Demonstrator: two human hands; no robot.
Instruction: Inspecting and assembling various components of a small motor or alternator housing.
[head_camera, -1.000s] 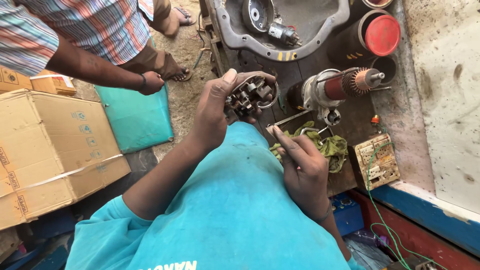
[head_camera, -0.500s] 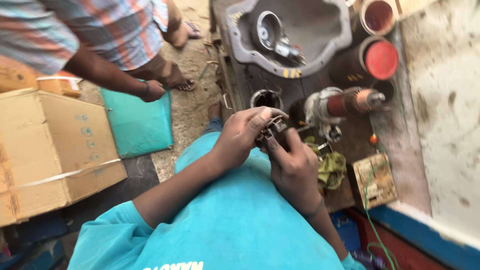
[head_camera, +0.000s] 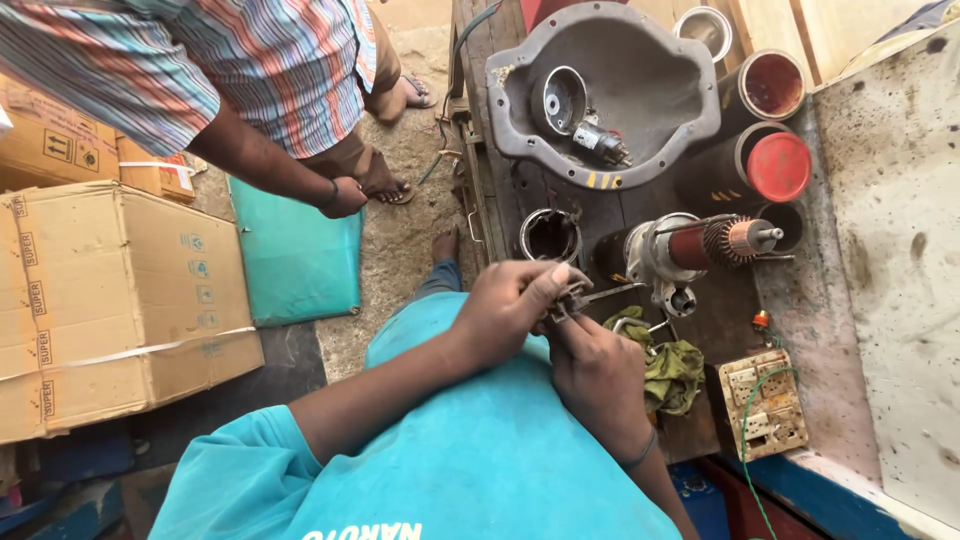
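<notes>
Overhead, head view: left hand (head_camera: 505, 305) and right hand (head_camera: 595, 375) both closed on a small metal part (head_camera: 572, 297), held over the lap at the near edge of the dark workbench (head_camera: 730, 310). Just right: green rag (head_camera: 675, 372), motor armature (head_camera: 695, 245). Far: grey housing (head_camera: 600, 90). Left: cardboard box (head_camera: 110, 300), a striped-shirted bystander's hand (head_camera: 345, 197).
</notes>
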